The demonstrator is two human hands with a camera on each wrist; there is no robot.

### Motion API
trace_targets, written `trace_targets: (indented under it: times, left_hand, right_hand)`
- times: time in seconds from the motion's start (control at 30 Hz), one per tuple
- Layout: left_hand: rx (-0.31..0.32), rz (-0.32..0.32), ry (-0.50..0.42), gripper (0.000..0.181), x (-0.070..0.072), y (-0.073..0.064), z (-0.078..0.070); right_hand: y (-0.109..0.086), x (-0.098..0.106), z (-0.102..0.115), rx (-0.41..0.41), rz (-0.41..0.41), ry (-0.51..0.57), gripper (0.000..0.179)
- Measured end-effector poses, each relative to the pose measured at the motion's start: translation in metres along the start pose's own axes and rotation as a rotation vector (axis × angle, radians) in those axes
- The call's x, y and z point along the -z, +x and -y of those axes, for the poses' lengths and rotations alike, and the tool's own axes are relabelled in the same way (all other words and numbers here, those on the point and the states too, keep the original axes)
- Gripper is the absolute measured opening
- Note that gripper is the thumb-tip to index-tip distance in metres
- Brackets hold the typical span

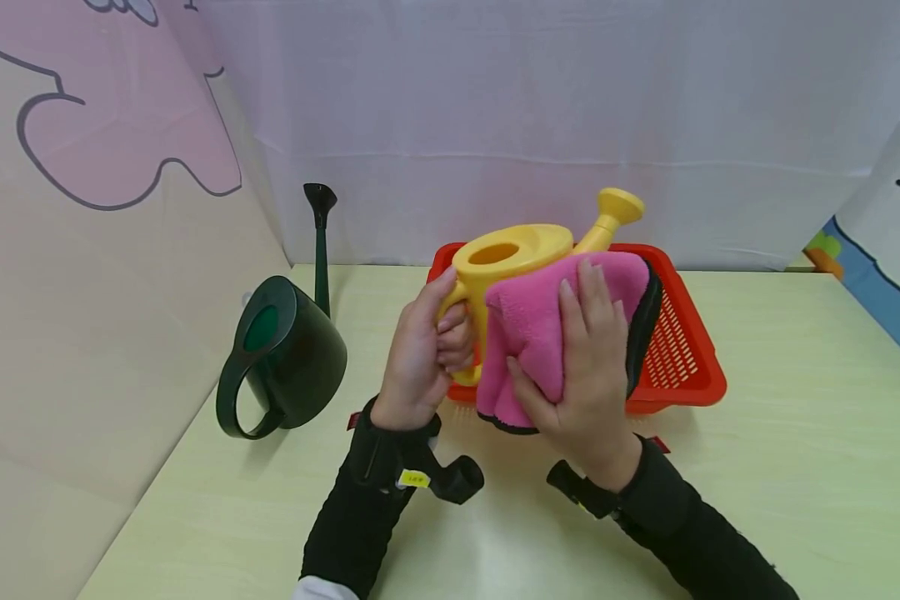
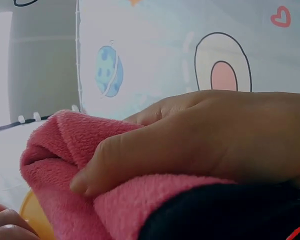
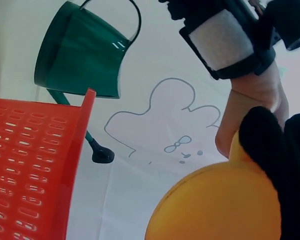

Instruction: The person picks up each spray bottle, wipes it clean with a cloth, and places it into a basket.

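Observation:
My left hand (image 1: pixel 427 350) grips the handle of a yellow watering can (image 1: pixel 528 242), fingers curled round it. The can is held up in front of a red basket, its spout pointing to the upper right. With fairly straight fingers, my right hand (image 1: pixel 588 367) presses a pink cloth (image 1: pixel 528 317) with a dark edge against the can's side. In the left wrist view the right hand (image 2: pixel 205 140) lies over the folded cloth (image 2: pixel 65 165), thumb along it. The right wrist view shows the can's rounded yellow underside (image 3: pixel 220 205); the cloth hides much of its body.
The red basket (image 1: pixel 701 379) stands on the pale table (image 1: pixel 795 467) behind the hands. To the left stands a dark green watering can (image 1: pixel 307 367) with a long spout. A white curtain (image 1: pixel 450 108) hangs along the back.

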State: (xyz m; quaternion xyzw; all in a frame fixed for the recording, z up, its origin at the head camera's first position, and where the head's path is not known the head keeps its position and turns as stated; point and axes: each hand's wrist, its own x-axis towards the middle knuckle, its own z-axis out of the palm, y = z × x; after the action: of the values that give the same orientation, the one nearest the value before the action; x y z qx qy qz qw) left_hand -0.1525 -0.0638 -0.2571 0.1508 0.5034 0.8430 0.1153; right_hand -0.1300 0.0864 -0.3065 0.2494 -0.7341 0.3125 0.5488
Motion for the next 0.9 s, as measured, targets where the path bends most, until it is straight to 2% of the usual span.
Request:
trace_targets:
  times: [0.2,0.33,0.67,0.9]
  left_hand:
    - [0.029,-0.067,0.015,0.028,-0.002,0.002,0.005]
    - [0.037,-0.099,0.050,0.032,-0.003,0.003,0.007]
    - [0.047,-0.110,0.043,0.024,-0.001,0.002,0.005]
    - [0.031,-0.042,0.029,0.042,-0.001,0.001,0.004]
  right_hand:
    - [-0.012,-0.008,0.012,0.169,0.035,-0.282,0.052]
    - [-0.016,-0.009,0.018,0.226,0.074,-0.351,0.048]
    - [-0.009,-0.007,0.011,0.226,0.062,-0.233,0.050]
    - [0.001,0.001,0.004,0.102,0.028,-0.001,0.053]
